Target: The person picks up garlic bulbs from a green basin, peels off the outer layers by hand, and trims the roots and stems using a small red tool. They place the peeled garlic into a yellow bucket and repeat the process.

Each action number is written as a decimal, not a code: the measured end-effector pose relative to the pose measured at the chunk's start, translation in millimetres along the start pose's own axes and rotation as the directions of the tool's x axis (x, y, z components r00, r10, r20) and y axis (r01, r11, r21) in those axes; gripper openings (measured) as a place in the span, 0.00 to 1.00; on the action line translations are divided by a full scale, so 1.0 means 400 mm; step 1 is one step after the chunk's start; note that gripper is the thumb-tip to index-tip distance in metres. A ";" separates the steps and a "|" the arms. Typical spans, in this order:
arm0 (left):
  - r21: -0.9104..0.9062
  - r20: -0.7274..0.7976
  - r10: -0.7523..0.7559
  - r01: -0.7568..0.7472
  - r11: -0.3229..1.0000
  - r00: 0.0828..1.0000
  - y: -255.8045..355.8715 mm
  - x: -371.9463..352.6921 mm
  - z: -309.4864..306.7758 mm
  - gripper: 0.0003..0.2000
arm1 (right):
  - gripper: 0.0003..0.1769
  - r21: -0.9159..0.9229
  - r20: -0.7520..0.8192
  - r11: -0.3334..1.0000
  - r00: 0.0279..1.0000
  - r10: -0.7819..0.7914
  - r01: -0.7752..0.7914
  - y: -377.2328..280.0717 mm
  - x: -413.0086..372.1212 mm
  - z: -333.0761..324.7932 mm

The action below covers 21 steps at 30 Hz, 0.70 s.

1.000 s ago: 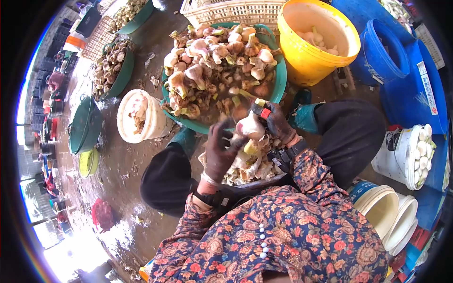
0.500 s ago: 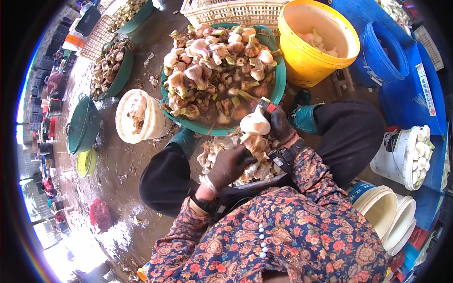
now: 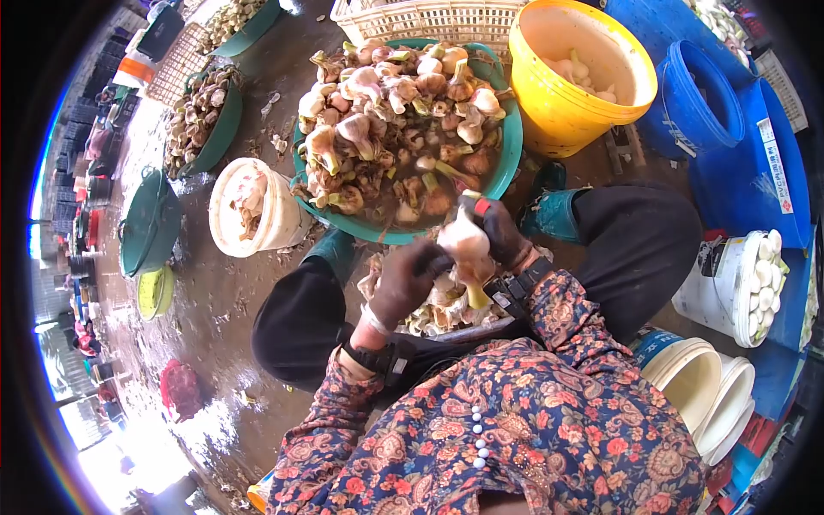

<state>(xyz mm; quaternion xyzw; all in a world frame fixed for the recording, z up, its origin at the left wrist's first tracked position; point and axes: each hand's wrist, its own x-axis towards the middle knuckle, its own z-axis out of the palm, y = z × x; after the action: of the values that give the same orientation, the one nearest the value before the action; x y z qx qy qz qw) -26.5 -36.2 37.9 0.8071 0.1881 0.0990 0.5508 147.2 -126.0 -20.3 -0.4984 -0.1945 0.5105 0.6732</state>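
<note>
The left hand [image 3: 403,279] has come up from beside the husks [image 3: 433,316] to the bulb [image 3: 463,242], and the bulb sits a little lower than before, its stalk [image 3: 477,297] now showing below it. Nearest is the flowered shirt [image 3: 515,412]. Above the lap, the bulb is in the right hand [image 3: 505,236], that grip closed on its side, with a red band [image 3: 482,206] at the fingers. The left grip is narrow, fingers bent in against the bulb's other side; whether they pinch its skin I cannot tell. Under the hands, the husks lie heaped in a tray [image 3: 481,331]. To the right, cream buckets [image 3: 687,378] lie tilted, and past them a white pail [image 3: 708,292] is heaped with pale bulbs [image 3: 764,292]. Just beyond the feet stands the green tub [image 3: 518,146], with unpeeled bulbs [image 3: 378,86] piled in murky water. A white bucket [image 3: 287,210] holding skins stands left of it, a yellow bucket [image 3: 549,112] with a few pale bulbs at its right. A crate [image 3: 429,21] is behind the tub; farther off at left, a green basin [image 3: 219,129] holds more bulbs on the wet floor [image 3: 257,292]
</note>
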 end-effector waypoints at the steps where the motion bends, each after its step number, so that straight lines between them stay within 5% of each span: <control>1: 0.167 0.071 0.125 -0.135 0.977 0.990 0.033 -0.020 0.017 0.07 | 0.14 0.263 -0.051 0.963 0.995 0.082 -0.065 0.000 0.011 -0.007; 2: 0.228 0.180 0.109 -0.150 0.962 0.978 0.057 -0.040 0.033 0.08 | 0.14 0.510 -0.078 0.853 0.982 0.172 -0.109 0.001 0.021 -0.014; 6: -0.189 -0.203 -0.018 -0.021 0.982 0.979 0.062 -0.022 0.033 0.09 | 0.12 0.176 -0.124 0.984 0.992 0.006 0.016 -0.012 0.011 -0.003; 7: 0.083 -0.309 0.068 -0.044 0.996 0.949 0.102 0.002 0.012 0.10 | 0.12 0.076 -0.115 0.997 0.993 -0.017 0.026 -0.006 0.013 0.000; 8: 0.105 -0.389 0.097 -0.061 0.993 0.916 0.132 0.028 0.013 0.10 | 0.12 0.076 -0.106 0.997 0.994 -0.018 0.026 -0.002 0.014 0.004; 11: 0.153 -0.217 0.074 -0.041 0.987 0.973 0.076 0.045 0.002 0.08 | 0.14 -0.163 -0.167 0.986 0.986 0.014 -0.042 0.006 0.011 -0.002; 13: 0.403 0.016 0.134 -0.130 0.906 0.991 0.058 0.038 0.004 0.06 | 0.15 -0.111 -0.275 0.991 0.960 0.046 -0.079 0.040 0.026 -0.018; 16: 0.147 0.247 0.171 -0.212 0.966 0.954 0.062 -0.036 0.033 0.07 | 0.16 -0.182 -0.359 0.954 0.919 0.160 -0.237 0.037 0.020 -0.058; 17: 0.146 0.249 0.172 -0.213 0.966 0.953 0.058 -0.050 0.024 0.07 | 0.16 0.223 -0.224 0.951 0.938 0.264 -0.214 0.050 0.033 -0.071; 18: 0.083 0.353 -0.038 0.009 0.997 0.935 0.051 -0.067 0.003 0.09 | 0.16 0.592 -0.061 0.778 0.951 0.302 -0.209 0.061 0.035 -0.082; 20: 0.054 0.436 -0.337 0.350 0.935 0.834 0.012 -0.089 -0.032 0.15 | 0.17 0.647 -0.013 0.716 0.935 0.353 -0.262 0.031 0.020 -0.068; 21: 0.098 0.208 -0.206 0.189 0.977 0.956 0.012 -0.079 -0.034 0.20 | 0.17 0.394 -0.062 0.911 0.986 0.157 -0.120 0.029 0.016 -0.052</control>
<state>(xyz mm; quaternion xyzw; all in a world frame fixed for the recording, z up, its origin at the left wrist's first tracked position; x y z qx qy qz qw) -59.4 -39.2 49.0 0.8108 0.2103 -0.0527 0.5436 160.1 -130.4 -40.8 -0.3906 -0.0223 0.5618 0.7289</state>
